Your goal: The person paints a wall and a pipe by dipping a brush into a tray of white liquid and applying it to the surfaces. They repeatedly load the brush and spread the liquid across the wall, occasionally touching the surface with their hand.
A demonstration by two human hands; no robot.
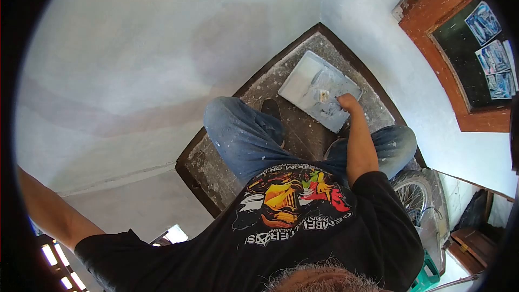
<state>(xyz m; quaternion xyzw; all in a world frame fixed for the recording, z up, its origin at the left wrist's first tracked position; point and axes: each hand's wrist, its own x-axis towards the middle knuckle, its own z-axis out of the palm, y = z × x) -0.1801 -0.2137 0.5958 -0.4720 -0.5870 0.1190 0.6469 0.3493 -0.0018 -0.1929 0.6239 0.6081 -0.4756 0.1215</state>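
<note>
My right hand (348, 103) reaches down to the near right edge of a shallow rectangular tray (300, 74) smeared with whitish-grey paint. Its fingers are closed at the tray's rim; what they grip is too small to make out. A small pale, yellowish patch (324, 96) shows in the tray beside the fingers. My left arm (54, 213) stretches out to the left, and its hand lies beyond the edge of the view.
The tray stands on a paint-spotted floor (300, 140) in a corner between pale walls (162, 32). My bent knees flank the tray. A wood-framed window (470, 116) is at upper right. A spoked wheel (413, 197) and a green plastic stool (428, 273) are at lower right.
</note>
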